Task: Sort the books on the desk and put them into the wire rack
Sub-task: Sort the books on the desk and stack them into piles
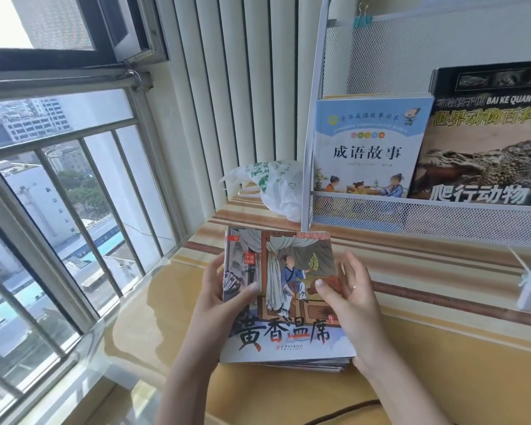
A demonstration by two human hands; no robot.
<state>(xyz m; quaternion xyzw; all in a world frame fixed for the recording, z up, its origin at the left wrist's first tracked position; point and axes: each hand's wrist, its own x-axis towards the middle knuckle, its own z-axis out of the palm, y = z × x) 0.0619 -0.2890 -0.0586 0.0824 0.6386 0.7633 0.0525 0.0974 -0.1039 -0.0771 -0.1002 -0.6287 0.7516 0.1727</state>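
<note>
Lower centre: left hand point(227, 297) and right hand point(347, 297) each grasp a side of the picture-book stack point(284, 299) on the counter point(442, 348), likely squaring it for the wire rack point(426, 216) at upper right, already holding two books.

A white plastic bag point(276, 188) with green print lies on the striped cloth point(411, 302), just left of the rack. A teal binder clip point(362, 19) grips the mesh's top edge. Behind the barred window point(59, 179) stand city buildings; pale vertical blinds point(227, 87) hang beside it.
</note>
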